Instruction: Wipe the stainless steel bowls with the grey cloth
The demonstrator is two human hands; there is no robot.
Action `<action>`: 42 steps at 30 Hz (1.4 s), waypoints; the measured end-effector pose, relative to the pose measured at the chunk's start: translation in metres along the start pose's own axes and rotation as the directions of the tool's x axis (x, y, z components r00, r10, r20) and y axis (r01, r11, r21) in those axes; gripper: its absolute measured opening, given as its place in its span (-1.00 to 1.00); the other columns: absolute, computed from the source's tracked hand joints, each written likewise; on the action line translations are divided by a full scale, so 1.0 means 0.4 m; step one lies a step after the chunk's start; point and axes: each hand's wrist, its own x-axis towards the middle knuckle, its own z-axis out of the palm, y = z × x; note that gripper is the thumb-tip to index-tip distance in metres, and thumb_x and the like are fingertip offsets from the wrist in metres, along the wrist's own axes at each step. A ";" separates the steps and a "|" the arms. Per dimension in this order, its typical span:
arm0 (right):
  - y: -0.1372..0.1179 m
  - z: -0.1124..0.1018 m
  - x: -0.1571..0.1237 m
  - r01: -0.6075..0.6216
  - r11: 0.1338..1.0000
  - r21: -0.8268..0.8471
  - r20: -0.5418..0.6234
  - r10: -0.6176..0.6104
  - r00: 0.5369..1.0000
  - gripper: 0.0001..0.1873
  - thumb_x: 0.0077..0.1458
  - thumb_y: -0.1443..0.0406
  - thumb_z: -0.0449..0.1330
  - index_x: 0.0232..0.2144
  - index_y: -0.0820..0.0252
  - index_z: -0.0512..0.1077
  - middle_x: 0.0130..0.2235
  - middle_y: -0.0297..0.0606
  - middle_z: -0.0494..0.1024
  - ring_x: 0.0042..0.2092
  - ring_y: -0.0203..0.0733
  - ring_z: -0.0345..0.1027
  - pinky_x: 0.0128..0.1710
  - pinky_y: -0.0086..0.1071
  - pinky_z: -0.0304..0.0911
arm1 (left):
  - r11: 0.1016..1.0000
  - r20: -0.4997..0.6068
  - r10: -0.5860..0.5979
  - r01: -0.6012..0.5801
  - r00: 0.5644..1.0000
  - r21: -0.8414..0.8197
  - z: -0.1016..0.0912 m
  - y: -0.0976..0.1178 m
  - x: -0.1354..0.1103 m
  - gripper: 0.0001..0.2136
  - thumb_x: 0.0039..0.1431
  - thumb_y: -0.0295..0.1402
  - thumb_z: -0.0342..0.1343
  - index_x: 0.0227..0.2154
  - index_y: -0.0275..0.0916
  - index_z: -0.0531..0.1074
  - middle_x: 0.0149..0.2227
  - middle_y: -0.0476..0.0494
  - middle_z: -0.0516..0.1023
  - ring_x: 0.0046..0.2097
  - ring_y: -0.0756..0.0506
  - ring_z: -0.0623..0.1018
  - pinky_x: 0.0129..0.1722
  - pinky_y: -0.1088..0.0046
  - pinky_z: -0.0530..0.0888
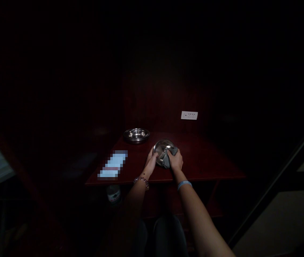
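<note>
My left hand grips the rim of a tilted stainless steel bowl from the near left. My right hand presses a crumpled grey cloth against the bowl's near side. The cloth covers the lower part of the bowl, and the fingers of both hands are close together around it. A second steel bowl sits on the dark red wooden table, further back and to the left of my hands.
A pixelated, blurred flat object lies at the table's left near edge. A white wall socket panel is mounted on the wooden back wall. A bottle stands below the table's front edge. My knees show beneath the table.
</note>
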 end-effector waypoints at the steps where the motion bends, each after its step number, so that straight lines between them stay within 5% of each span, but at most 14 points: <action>1: 0.001 0.001 0.001 0.003 1.000 0.002 -0.005 -0.003 1.000 -0.52 0.10 -0.02 0.10 -0.02 0.11 0.31 -0.14 -0.18 0.54 -0.10 -0.11 0.44 -0.13 -0.33 0.29 | 1.000 0.002 0.006 -0.006 1.000 -0.004 0.000 0.000 0.000 -0.53 -0.01 -0.44 0.00 0.04 -0.27 0.36 0.00 -0.15 0.51 0.02 -0.15 0.47 0.11 0.27 0.35; 31: -0.006 -0.006 -0.009 0.009 0.999 0.034 0.005 -0.009 1.000 -0.51 0.10 -0.03 0.09 0.00 0.08 0.32 -0.15 -0.18 0.55 -0.13 -0.09 0.46 -0.15 -0.33 0.29 | 0.999 -0.004 -0.021 0.021 1.000 0.042 -0.008 -0.022 0.007 -0.60 0.09 -0.35 -0.01 0.02 -0.25 0.36 0.03 -0.15 0.49 0.09 -0.14 0.43 0.17 0.26 0.28; 42: -0.001 0.002 -0.002 0.003 1.000 0.000 -0.011 -0.003 1.000 -0.49 0.11 -0.01 0.10 0.02 0.12 0.31 -0.12 -0.13 0.54 -0.10 -0.07 0.45 -0.13 -0.31 0.29 | 0.994 -0.041 0.071 -0.067 0.997 0.090 0.001 -0.042 0.016 -0.65 0.09 -0.42 -0.08 -0.07 -0.27 0.42 -0.02 -0.16 0.51 0.04 -0.11 0.46 0.17 0.27 0.28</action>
